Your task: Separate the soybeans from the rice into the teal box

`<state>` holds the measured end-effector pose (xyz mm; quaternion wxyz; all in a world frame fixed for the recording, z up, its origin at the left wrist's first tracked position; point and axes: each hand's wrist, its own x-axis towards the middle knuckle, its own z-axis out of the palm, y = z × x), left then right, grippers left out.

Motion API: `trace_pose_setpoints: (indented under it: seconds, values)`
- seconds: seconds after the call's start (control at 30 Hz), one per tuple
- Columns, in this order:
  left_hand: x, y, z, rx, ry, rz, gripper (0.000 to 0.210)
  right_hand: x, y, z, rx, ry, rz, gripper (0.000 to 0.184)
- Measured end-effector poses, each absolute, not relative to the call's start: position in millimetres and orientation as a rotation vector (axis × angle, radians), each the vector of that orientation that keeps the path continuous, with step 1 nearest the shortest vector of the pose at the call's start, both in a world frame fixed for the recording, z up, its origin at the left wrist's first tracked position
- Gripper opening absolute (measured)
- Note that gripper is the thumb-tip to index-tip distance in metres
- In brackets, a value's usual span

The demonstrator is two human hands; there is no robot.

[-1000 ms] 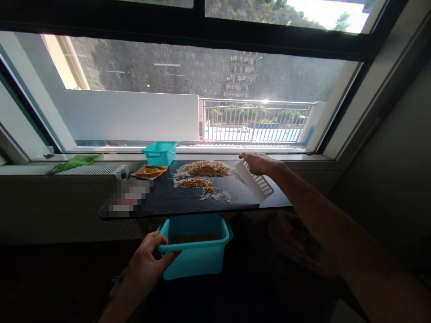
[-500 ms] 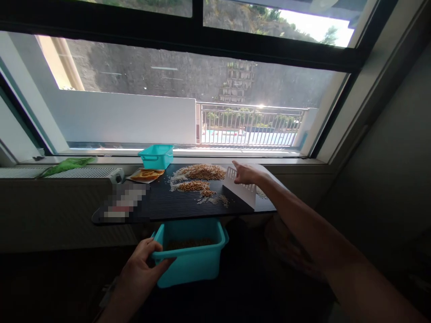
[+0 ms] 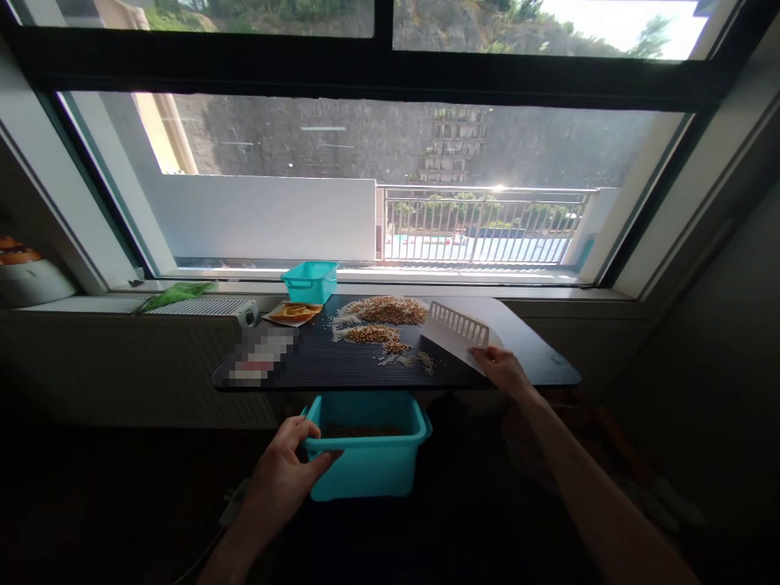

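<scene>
My left hand point(image 3: 291, 455) grips the near left corner of a teal plastic bin point(image 3: 366, 471), thumb outside and fingers over the rim. Brown grains, dim in the shade, lie in the bin just below the table's front edge. With my right hand point(image 3: 504, 370) I pinch the near lower corner of a white slotted panel point(image 3: 454, 335), which leans over the tabletop. To its left is a large pile of tan kernels or beans point(image 3: 390, 309), with a smaller pile point(image 3: 369, 334) in front. White rice-like grains point(image 3: 407, 360) are scattered near the panel's lower edge.
The black table point(image 3: 329, 366) stands against the window sill. A smaller teal basket point(image 3: 310, 283) and an orange-brown packet point(image 3: 293, 314) are at its back left. A green cloth point(image 3: 179, 295) lies on the radiator point(image 3: 201, 310). A blurred-out patch covers the table's left end.
My right hand has moved from the panel's top edge down to its near corner. The panel now leans more. My left hand keeps its hold on the bin; the view has shifted.
</scene>
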<state>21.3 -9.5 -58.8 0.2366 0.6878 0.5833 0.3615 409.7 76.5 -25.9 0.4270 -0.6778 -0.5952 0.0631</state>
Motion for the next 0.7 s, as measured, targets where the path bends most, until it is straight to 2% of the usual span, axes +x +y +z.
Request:
trace_pose_setpoints:
  seconds: [0.23, 0.47, 0.7]
  values:
    - [19, -2, -69, 1.91, 1.601, 0.947, 0.034, 400, 54, 4, -1.543, -1.395, 0.227, 0.034]
    - [25, -4, -70, 1.93, 1.55, 0.956, 0.034, 353, 52, 6, -1.685, -1.63, -0.065, 0.029]
    - [26, -3, -69, 1.895, 1.572, 0.974, 0.031, 338, 63, 1, -1.759, -1.712, -0.139, 0.029]
